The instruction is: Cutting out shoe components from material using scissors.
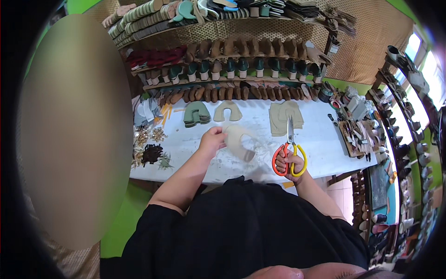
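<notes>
In my left hand point(214, 141), thumb and fingers pinch the edge of a beige U-shaped piece point(235, 141), smeared by motion over the table. My right hand point(291, 165) grips a pair of scissors point(291, 131) by its handles, one red and one yellow, with the blades pointing away from me. Beyond my left hand lie a stack of green U-shaped pieces point(191, 112) and a beige U-shaped stack point(236, 111). Flat beige pieces point(278, 122) are piled past the scissors.
At the table's left are gold-coloured small parts point(141, 139), a dark brown heap point(152, 154) and orange strips point(165, 115). Tools on a board point(353, 137) stand at the right. Shelves behind carry shoe parts and heeled shoes point(242, 67); shoe racks point(399, 102) line the right side.
</notes>
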A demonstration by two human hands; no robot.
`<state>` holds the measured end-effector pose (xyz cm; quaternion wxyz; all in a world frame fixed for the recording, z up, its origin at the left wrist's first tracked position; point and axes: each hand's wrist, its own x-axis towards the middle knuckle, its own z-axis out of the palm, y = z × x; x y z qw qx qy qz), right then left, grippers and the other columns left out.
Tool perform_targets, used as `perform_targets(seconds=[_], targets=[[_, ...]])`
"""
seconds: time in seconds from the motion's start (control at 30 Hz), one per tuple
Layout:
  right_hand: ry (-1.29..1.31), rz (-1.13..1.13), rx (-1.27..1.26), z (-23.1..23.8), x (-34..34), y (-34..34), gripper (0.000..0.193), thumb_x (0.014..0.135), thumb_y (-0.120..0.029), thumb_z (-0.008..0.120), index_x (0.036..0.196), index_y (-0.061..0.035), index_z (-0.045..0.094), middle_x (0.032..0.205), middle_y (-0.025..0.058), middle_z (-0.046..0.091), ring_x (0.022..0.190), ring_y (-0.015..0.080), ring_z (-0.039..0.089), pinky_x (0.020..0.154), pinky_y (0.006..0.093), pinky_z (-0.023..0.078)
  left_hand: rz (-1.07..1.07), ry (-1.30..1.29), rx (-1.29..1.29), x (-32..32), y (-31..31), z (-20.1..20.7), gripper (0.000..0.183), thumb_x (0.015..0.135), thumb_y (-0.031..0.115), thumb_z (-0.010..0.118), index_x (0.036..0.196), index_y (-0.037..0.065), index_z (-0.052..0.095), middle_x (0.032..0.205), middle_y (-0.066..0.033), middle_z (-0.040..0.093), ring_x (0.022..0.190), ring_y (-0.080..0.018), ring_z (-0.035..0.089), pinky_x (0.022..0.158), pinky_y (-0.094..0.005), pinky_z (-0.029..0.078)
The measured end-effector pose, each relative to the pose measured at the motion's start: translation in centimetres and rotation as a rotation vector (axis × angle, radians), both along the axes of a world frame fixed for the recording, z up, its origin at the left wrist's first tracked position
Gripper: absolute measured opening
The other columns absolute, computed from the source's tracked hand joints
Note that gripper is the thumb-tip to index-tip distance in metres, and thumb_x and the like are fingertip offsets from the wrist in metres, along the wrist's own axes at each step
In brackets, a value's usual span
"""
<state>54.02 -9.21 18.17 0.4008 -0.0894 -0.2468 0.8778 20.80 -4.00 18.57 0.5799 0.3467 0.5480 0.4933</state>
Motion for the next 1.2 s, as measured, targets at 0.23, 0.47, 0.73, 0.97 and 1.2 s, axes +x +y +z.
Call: perform_targets(seconds=[0.23, 0.47, 0.73, 0.97, 1.2], targets=[[-0.038, -0.009, -0.107, -1.5, -0.4, -1.4, 0.017, 0.072, -0.004, 0.059, 0.087, -0.0079, 0.051, 0.069, 0.0037, 0.048, 0.062, 0.016, 0.051, 0.054, 0.0294, 0.043, 0.063, 0.961, -0.205, -10.8, -3.0, -17.7, 0.058, 0.08, 0.017, 0.067, 0.134, 0.005, 0.049, 0.126, -0.02, 0.055, 0.11, -0.0347, 0.057, 0.092, -0.038, 0.05], [-0.115, 0.029, -0.181, -4.4, -2.3, -2.6, 0.018, 0.072, -0.005, 0.06, 0.087, -0.0074, 0.051, 0.068, 0.0045, 0.047, 0.059, 0.0162, 0.049, 0.052, 0.0297, 0.043, -0.274, 1.497, 0.222, -7.6, -8.4, -18.0, 0.068, 0.079, 0.034, 0.069, 0.137, 0.006, 0.045, 0.146, -0.0171, 0.04, 0.137, -0.0394, 0.033, 0.109, -0.055, 0.03], [-0.168, 0.14, -0.248, -5.4, -5.3, -2.3, 0.019, 0.07, -0.005, 0.06, 0.086, -0.0061, 0.05, 0.068, 0.0059, 0.048, 0.058, 0.0169, 0.049, 0.051, 0.0293, 0.043, -0.63, 1.34, 0.585, -0.8, -10.4, -19.4, 0.063, 0.083, 0.037, 0.066, 0.133, 0.002, 0.049, 0.142, -0.0162, 0.046, 0.133, -0.0326, 0.042, 0.11, -0.0433, 0.034], [-0.211, 0.241, -0.255, -6.6, -4.4, -0.9, 0.019, 0.068, -0.005, 0.062, 0.082, -0.007, 0.049, 0.067, 0.0044, 0.046, 0.058, 0.0161, 0.047, 0.051, 0.0283, 0.041, -0.384, 1.339, 0.633, 0.8, -9.3, -20.0, 0.037, 0.085, 0.023, 0.063, 0.115, 0.001, 0.062, 0.119, -0.0161, 0.064, 0.115, -0.0315, 0.059, 0.097, -0.0397, 0.047], [-0.309, 0.348, -0.209, -6.9, -2.8, 1.8, 0.015, 0.072, -0.007, 0.061, 0.081, -0.0084, 0.049, 0.064, 0.0041, 0.045, 0.056, 0.0155, 0.046, 0.051, 0.029, 0.039, -0.168, 1.241, 0.493, 1.4, -10.1, -20.4, 0.029, 0.082, 0.012, 0.062, 0.109, 0.004, 0.066, 0.11, -0.0123, 0.067, 0.106, -0.03, 0.063, 0.09, -0.0379, 0.052]])
